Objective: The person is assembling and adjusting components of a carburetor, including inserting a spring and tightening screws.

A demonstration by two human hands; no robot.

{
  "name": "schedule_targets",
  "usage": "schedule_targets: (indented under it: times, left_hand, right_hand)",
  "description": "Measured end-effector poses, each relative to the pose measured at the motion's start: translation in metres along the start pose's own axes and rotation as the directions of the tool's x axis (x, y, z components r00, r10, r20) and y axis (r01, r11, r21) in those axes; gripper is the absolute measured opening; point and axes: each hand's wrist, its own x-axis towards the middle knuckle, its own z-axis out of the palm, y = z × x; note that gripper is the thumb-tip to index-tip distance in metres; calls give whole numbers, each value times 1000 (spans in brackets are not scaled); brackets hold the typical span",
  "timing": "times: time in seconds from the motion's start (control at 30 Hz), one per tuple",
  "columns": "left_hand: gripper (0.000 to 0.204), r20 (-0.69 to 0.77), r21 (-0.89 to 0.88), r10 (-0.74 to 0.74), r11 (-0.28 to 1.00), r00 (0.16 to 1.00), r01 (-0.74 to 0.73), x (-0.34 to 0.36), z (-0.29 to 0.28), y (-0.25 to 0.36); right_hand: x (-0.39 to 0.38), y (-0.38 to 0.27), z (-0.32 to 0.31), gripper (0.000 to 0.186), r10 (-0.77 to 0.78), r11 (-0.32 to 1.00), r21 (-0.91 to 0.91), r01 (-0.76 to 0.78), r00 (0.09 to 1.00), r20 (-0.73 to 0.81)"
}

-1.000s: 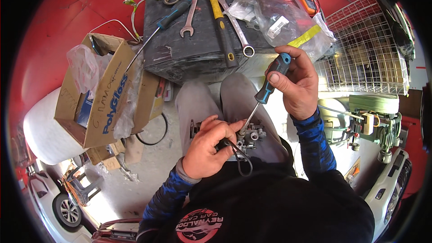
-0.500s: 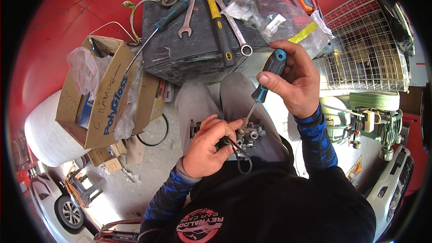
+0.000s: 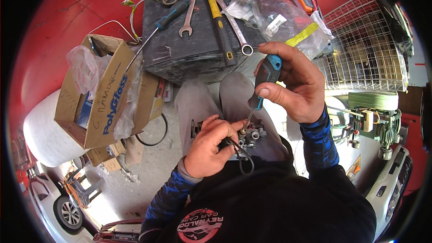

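Observation:
A silvery metal part like a carburetor (image 3: 249, 141), with a brass fitting and a black hose loop, rests on my thighs (image 3: 193, 101). My left hand (image 3: 209, 146) is closed on it, index finger stretched to the lower end of a screwdriver's shaft. My right hand (image 3: 292, 85) grips the black-and-blue handle of that screwdriver (image 3: 269, 73), thumb on its lower part, the tip down at the metal part near the brass fitting. Exactly what the tip touches is too small to tell.
Ahead, a dark box (image 3: 159, 54) carries wrenches (image 3: 188, 22), a hammer (image 3: 218, 27), another screwdriver (image 3: 168, 18), tape, a multimeter and a plastic bag. Left are cardboard boxes (image 3: 108, 112); right, a wire basket (image 3: 360, 49) and green compressor (image 3: 378, 121). Parts of white vehicles show at both lower sides.
My right hand has turned and shifted around the screwdriver, whose handle now leans and is rolled differently, its top a little further left. My left hand stays on the metal part.

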Motion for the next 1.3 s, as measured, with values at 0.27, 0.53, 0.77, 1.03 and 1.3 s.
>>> schedule_targets:
  times: [0.27,0.53,0.77,1.03,1.3]
  left_hand:
    - [21,1,2,8,1000,1000,-8,-1,1,2]
    - [23,-5,38,44,998,999,-44,-4,2,-4]
    - [21,-19,-16,6,1000,1000,-6,4,-2,2]
    - [22,-67,20,31,999,997,-30,4,0,5]
    - [33,-109,-169,-40,985,993,22,19,4,-15]
  right_hand:
    - [-1,5,4,58,-14,999,47,16,999,-37]
    - [-5,-1,1,63,49,999,-22,-49,998,-30]
    - [19,6,-32,51,-194,962,82,262,860,-471]
    - [72,45,15,38,-524,825,-413,385,795,-305]
    - [130,108,67,21,-424,499,-771,396,887,181]
